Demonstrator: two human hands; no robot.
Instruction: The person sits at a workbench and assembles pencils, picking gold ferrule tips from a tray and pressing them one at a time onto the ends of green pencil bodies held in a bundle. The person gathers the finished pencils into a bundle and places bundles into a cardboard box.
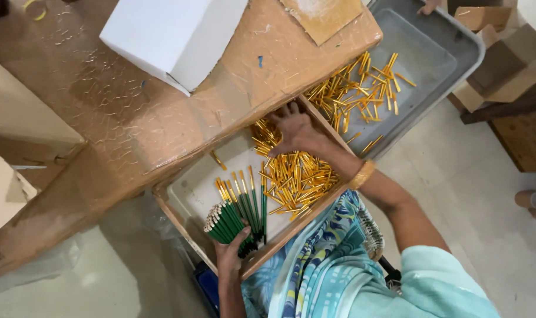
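Head view — left hand (231, 254) grips green sticks (224, 224).

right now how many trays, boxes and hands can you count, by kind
Trays: 2, a wood-framed tray under the hands and a grey plastic tray beyond it, both holding loose gold tubes.
White boxes: 1, white box on the table.
Hands: 2, left hand gripping a bundle of green pencils, right hand on the gold tubes.
Total: 5

ferrules (297, 176) in tray (188, 194), box (174, 35) on table (103, 118)
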